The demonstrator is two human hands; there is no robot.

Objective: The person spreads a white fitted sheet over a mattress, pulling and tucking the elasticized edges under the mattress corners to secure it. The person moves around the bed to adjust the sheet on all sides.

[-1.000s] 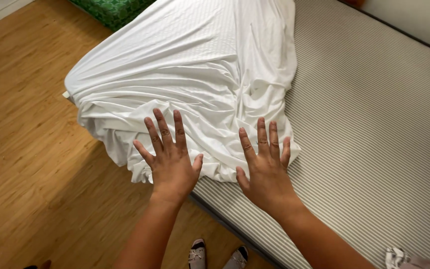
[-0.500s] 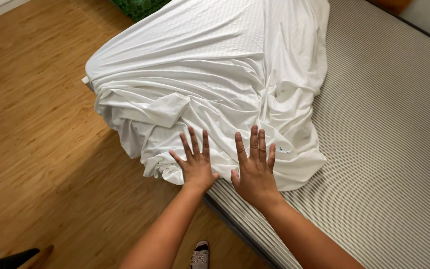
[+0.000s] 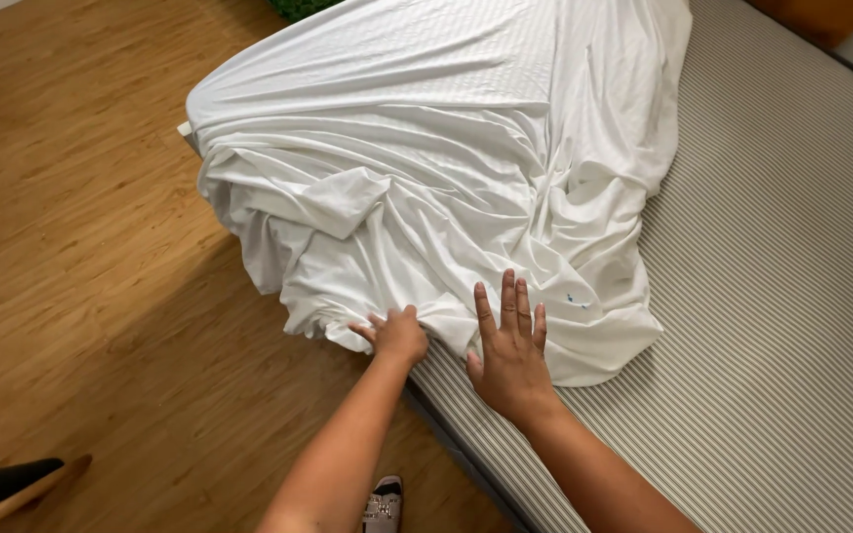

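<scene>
A rumpled white sheet [image 3: 426,178] lies over the left corner of a grey striped mattress [image 3: 782,296] and hangs down its side. My left hand [image 3: 397,334] is closed on the sheet's lower hem at the mattress edge. My right hand [image 3: 510,350] rests flat with its fingers spread, partly on the sheet's edge and partly on the mattress, just right of the left hand.
A wooden floor [image 3: 81,296] runs along the left of the bed. A shoe toe [image 3: 382,505] shows at the bottom, beside the bed frame. A dark object and a wooden stick [image 3: 12,484] lie at the lower left. Something green [image 3: 298,8] sits at the top.
My left hand has gone from flat and spread to gripping the sheet's hem. The right hand stays flat. The view has shifted so the sheet sits further right.
</scene>
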